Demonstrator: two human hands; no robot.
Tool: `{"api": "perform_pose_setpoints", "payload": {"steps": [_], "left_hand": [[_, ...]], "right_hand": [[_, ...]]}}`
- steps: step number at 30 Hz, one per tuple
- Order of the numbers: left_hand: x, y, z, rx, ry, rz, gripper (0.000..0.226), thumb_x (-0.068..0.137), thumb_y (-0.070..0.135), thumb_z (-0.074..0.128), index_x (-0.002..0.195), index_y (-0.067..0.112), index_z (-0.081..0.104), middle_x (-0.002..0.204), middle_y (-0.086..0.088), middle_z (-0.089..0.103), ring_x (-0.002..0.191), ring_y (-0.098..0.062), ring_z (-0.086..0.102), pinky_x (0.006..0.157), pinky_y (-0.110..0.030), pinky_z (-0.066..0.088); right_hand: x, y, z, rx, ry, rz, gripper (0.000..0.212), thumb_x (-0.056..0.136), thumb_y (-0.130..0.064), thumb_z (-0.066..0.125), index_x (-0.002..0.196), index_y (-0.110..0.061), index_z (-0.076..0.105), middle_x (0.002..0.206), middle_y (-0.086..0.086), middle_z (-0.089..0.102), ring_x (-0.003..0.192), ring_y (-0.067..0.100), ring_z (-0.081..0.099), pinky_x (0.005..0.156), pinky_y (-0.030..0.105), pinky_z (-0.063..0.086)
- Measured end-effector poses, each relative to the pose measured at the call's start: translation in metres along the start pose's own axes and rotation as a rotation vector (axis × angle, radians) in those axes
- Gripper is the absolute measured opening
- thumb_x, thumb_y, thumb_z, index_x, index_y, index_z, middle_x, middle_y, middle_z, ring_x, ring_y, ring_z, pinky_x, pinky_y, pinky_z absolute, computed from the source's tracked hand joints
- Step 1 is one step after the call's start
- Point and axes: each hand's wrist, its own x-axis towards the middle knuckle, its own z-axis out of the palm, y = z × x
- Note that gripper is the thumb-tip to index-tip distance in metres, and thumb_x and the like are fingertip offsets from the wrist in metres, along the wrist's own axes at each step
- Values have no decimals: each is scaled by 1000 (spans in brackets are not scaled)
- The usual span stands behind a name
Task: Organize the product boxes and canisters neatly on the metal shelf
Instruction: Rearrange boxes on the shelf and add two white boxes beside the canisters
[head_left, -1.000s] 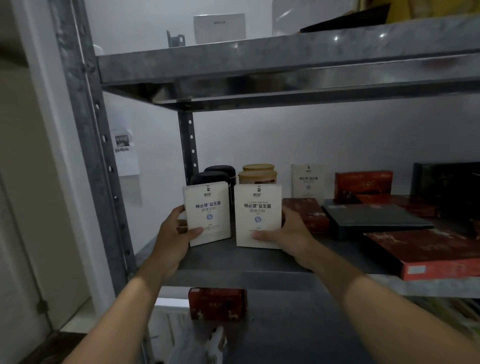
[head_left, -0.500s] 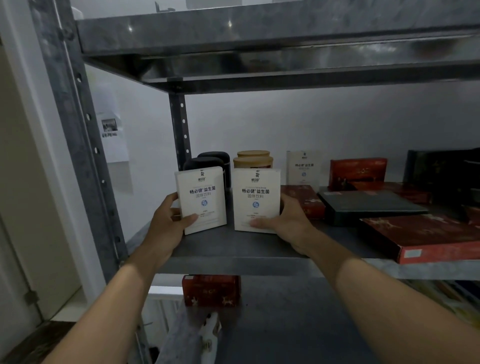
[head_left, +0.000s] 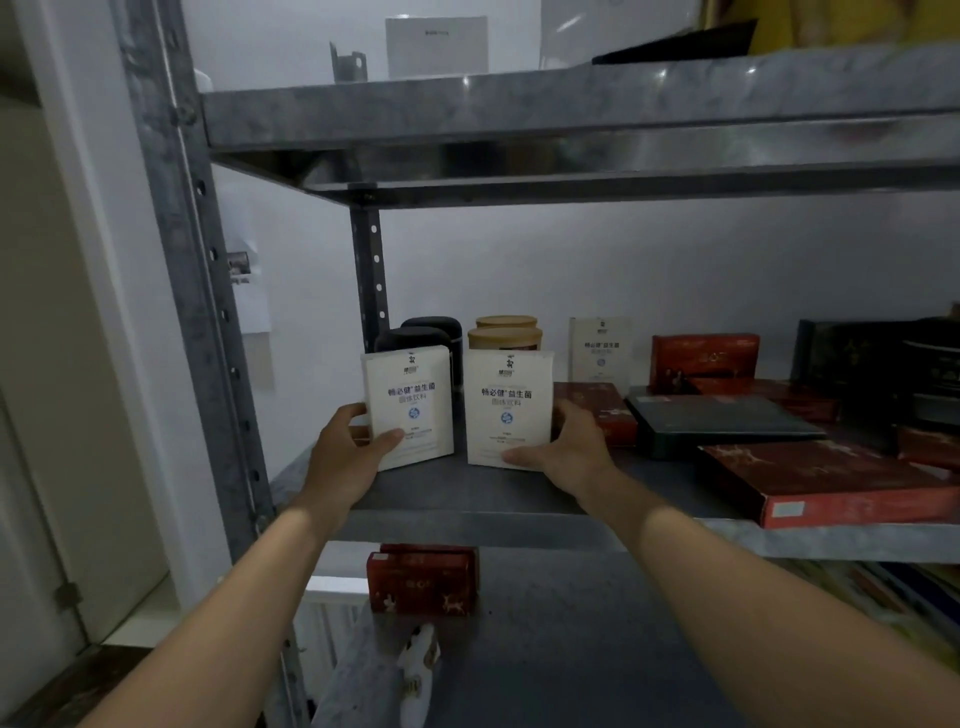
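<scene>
1. The left hand (head_left: 349, 457) grips the left white box (head_left: 408, 408) near the left front corner of the metal shelf (head_left: 467, 525), thumb on the printed face and fingers wrapped round its left edge. The box leans slightly to the left rather than standing square. If the hand lets go while it leans, the box could topple forward off the front edge, or sideways towards the left upright (head_left: 197, 312).

2. Just behind that box stand two dark canisters (head_left: 431, 335). Pushing the box back too hard could knock them against the rear post (head_left: 370, 270) or tip them over.

3. The right hand (head_left: 563, 449) holds the right white box (head_left: 508, 408), thumb along its lower front and fingers round its right side. This box stands upright, just beside the left one with a narrow gap between them. Closing that gap carelessly could shove one box out of line.

4. Behind it sit two tan-lidded canisters (head_left: 505, 335); the same backward push could jar them.

5. The fingers of the right hand lie against a red box (head_left: 597, 413) lying flat on the shelf. I judge it could be dragged along when the hand withdraws.

6. A third white box (head_left: 600, 349) stands at the back, well apart from the pair. Left there, the set would not be grouped.

7. At the right front edge, a long red box (head_left: 831, 480) slightly overhangs the shelf; a bump from the right forearm could send it off.
</scene>
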Motion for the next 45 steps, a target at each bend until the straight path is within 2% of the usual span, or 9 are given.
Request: {"api": "perform_pose_setpoints", "payload": {"steps": [7,12,17,21,24,30,36,41,45], "left_hand": [[-27,9,-5,159,69,-70,50,89,24,68,133,12,48,127,-10,60,108,-28,60,93,-39,48],[-54,18,-3,278,33,-23,48,93,24,61,137,13,44,134,-9,55,117,-25,55,91,-32,45],[-74,22,5,296,6,91,43,92,29,63,130,17,48,126,-9,57,110,-22,55,90,-34,49],[-88,37,32,304,-90,126,44,92,34,62,131,21,47,128,-5,56,115,-22,53,97,-39,48],[-96,48,58,264,-194,161,46,92,34,62,134,22,46,129,-3,54,117,-19,51,97,-33,44],[-102,68,103,207,-302,224,48,92,33,63,135,22,46,123,0,53,110,-14,50,90,-24,41],[-97,81,149,208,-305,204,50,91,32,64,136,23,46,130,0,56,115,-15,53,94,-25,43],[-91,86,189,275,-307,303,49,91,33,63,136,22,47,132,2,56,118,-15,53,90,-23,38],[-73,84,214,305,-280,359,51,87,26,68,134,23,49,132,4,55,121,-14,52,97,-24,40]], "right_hand": [[-19,-8,-6,-89,14,29,70,68,-7,87,126,-5,49,132,12,59,122,25,56,88,21,42],[-33,-7,-15,-134,52,44,61,73,-10,85,123,-4,51,128,11,60,118,24,57,85,20,43],[-52,-1,-34,-184,144,69,70,74,-22,86,132,-4,50,132,10,57,120,23,54,90,21,40],[-67,-1,-52,-233,176,81,71,75,-25,85,135,-9,50,135,7,56,123,22,53,99,27,43],[-77,-5,-67,-233,185,75,73,76,-27,84,138,-11,49,137,6,56,124,22,54,102,30,44],[-91,-18,-112,-342,195,-82,58,80,-27,81,131,-12,56,129,4,61,113,16,57,86,21,39],[-66,-10,-150,-494,135,-97,73,81,-31,79,143,-12,45,141,6,52,128,23,49,100,27,39],[-34,1,-174,-569,58,-173,66,84,-27,77,139,-6,49,137,6,56,124,22,53,89,17,35],[2,9,-191,-576,-11,-163,69,82,-28,79,141,-7,49,138,8,57,124,22,55,93,22,41]]}}
